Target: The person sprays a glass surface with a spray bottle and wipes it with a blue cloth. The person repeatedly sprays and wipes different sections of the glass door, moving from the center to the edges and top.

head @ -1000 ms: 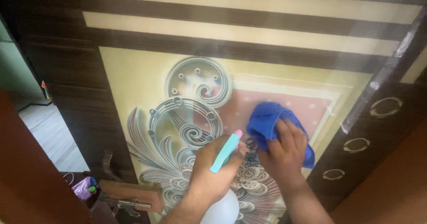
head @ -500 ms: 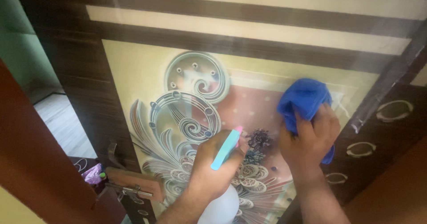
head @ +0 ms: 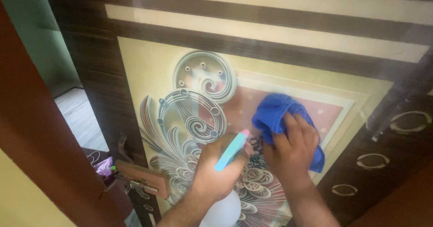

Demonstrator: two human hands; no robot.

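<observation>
Blue cloth (head: 276,112) against patterned door (head: 149,69)

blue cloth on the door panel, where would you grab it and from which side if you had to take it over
Take the blue cloth by its bunched upper-left fold, the part sticking out past the right hand. Come from the upper left, flat along the door panel, since the hand covers the lower right and the left hand with the spray bottle blocks the approach from below. The loose bunch there suits a pinch.

A bunched blue cloth (head: 276,112) presses the door's patterned panel beside a teal-triggered white spray bottle (head: 224,209).
</observation>
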